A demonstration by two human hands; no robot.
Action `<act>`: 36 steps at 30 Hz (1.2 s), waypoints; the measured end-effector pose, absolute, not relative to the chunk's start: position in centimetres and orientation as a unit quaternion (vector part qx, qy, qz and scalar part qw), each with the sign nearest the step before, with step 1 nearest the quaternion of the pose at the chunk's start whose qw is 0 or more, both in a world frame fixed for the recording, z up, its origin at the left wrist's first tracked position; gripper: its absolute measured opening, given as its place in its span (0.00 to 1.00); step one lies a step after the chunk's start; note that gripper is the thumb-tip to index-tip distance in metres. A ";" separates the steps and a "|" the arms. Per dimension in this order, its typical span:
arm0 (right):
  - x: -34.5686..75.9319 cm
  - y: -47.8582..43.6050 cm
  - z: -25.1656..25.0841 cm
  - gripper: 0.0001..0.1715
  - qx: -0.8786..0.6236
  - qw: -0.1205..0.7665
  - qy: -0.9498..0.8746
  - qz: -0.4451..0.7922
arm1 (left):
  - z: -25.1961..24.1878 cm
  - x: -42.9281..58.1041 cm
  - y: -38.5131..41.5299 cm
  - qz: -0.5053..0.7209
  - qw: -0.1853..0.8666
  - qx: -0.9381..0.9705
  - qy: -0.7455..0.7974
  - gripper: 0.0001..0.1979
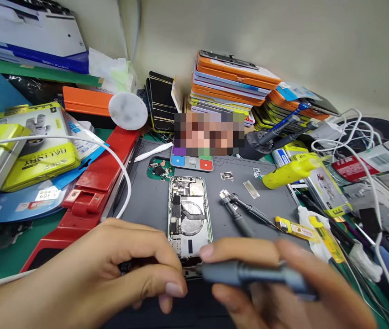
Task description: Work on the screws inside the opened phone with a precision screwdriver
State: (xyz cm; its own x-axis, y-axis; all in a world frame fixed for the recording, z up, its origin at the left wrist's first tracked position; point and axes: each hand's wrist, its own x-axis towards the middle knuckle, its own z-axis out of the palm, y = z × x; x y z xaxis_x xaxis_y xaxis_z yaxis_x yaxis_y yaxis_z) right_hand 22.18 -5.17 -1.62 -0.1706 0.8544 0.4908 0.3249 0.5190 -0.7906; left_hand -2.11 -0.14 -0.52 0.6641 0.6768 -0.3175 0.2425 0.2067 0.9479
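Note:
An opened smartphone (pixel 190 230) with bare internals and a round coil lies on a grey mat (pixel 139 192), its lower end partly hidden by my hands. My right hand (pixel 271 306) grips a dark screwdriver (pixel 239 273) held nearly level, its tip pointing left at the phone's bottom edge. Thumb and finger of my left hand (pixel 129 265) are pinched together beside that tip; whatever they hold is hidden. Two more screwdrivers (pixel 252 211) rest on the mat to the phone's right. The right hand is slightly blurred.
A yellow bottle (pixel 286 172) and a yellow lighter (pixel 295 228) lie at the right. A red tool (pixel 95 171) and yellow battery boxes (pixel 42 146) crowd the left. Behind rises a stack of orange cases (pixel 228 84). White cable (pixel 128 183) loops over the left side.

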 end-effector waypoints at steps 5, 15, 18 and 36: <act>21.7 -5.0 -0.9 0.34 -0.408 0.582 -0.568 0.417 | -0.7 -1.7 0.2 0.144 0.683 0.615 0.367 0.09; 20.5 -5.8 -0.8 0.32 -0.429 0.593 -0.552 0.399 | -0.4 -2.0 0.5 0.163 0.627 0.693 0.316 0.13; 20.2 -5.7 -0.8 0.32 -0.431 0.587 -0.561 0.393 | -0.2 -2.0 0.5 0.160 0.627 0.693 0.318 0.14; 20.9 -5.7 -0.9 0.33 -0.442 0.585 -0.545 0.407 | -0.2 -2.1 0.4 0.136 0.649 0.666 0.342 0.12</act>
